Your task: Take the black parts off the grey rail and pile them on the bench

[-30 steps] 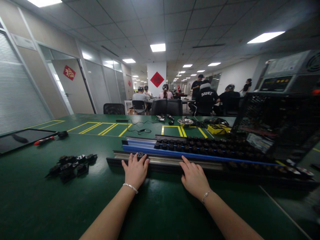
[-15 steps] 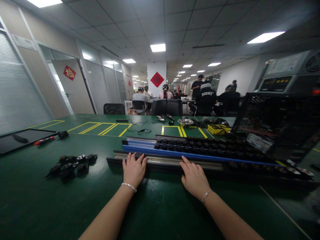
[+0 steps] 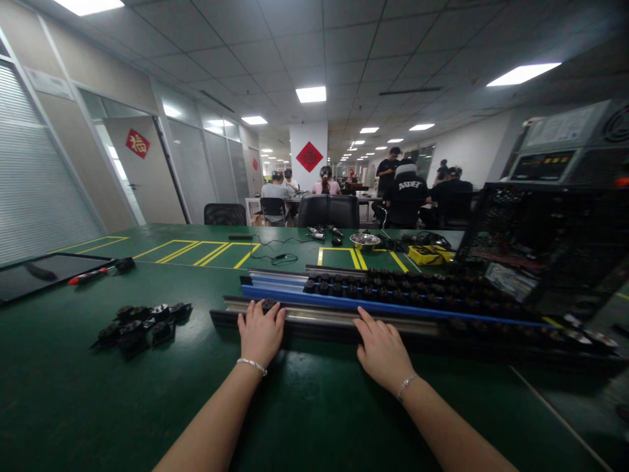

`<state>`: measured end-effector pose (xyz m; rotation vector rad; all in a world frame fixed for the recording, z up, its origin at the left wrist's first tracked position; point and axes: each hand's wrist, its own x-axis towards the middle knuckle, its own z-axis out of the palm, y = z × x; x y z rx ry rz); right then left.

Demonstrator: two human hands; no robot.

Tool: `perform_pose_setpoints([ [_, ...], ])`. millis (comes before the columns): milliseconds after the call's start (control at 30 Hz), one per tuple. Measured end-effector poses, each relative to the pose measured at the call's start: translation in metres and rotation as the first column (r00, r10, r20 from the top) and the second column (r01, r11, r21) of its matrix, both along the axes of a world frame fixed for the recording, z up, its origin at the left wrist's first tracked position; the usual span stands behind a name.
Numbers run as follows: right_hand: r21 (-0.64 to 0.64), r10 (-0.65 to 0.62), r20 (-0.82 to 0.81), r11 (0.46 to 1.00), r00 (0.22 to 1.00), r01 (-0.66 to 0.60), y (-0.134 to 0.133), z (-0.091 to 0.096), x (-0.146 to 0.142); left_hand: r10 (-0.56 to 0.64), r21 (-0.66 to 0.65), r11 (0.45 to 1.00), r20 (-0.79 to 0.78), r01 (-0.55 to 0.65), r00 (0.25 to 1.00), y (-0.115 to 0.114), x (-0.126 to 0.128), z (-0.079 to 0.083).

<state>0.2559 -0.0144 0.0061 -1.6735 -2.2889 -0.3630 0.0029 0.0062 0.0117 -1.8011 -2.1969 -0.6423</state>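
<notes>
On the far left of the green bench (image 3: 73, 393) lie a dark tray (image 3: 29, 278) and a red-handled tool (image 3: 86, 276), and nearer in a heap of loose black parts (image 3: 140, 321). On the door behind them a red sign (image 3: 137, 143) bears the character 福. The left hand (image 3: 260, 335) lies flat with its fingers spread, gripping nothing. Its fingertips touch a small black part (image 3: 268, 304) that sits on the silver rail (image 3: 324, 316). The rail lies near the bench's front edge, its long axis running left to right across the person's front. Its left end is just left of that hand and its far end points off to the right. The right hand (image 3: 382, 351) also lies open and flat, fingertips on the same rail, well apart from the left. Compared with a second ago, the left hand and the small part sit a little further left along the rail, while the right hand has not moved. Just behind runs a parallel blue rail (image 3: 275, 293) carrying a row of black parts (image 3: 417, 288). The red diamond sign (image 3: 309, 157) on the pillar is too blurred to read. On the right stands an open computer case (image 3: 545, 242).
</notes>
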Motion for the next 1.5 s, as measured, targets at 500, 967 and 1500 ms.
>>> perform_pose_setpoints([
  [500, -0.016, 0.001, -0.02, 1.0, 1.0, -0.001, 0.0, 0.0, 0.002, 0.043, -0.002, 0.999, 0.054, -0.043, 0.998, 0.002, -0.006, -0.001],
  [967, 0.003, 0.003, -0.013, 1.0, 1.0, -0.003, 0.001, 0.0, 0.002, 0.075, 0.007, 0.997, 0.058, -0.075, 0.996, 0.005, -0.012, -0.001],
  [1500, -0.026, -0.002, -0.003, 1.0, 1.0, 0.002, -0.001, 0.003, 0.001, 0.121, -0.024, 0.993, 0.086, -0.119, 0.989, 0.005, -0.019, 0.005],
])
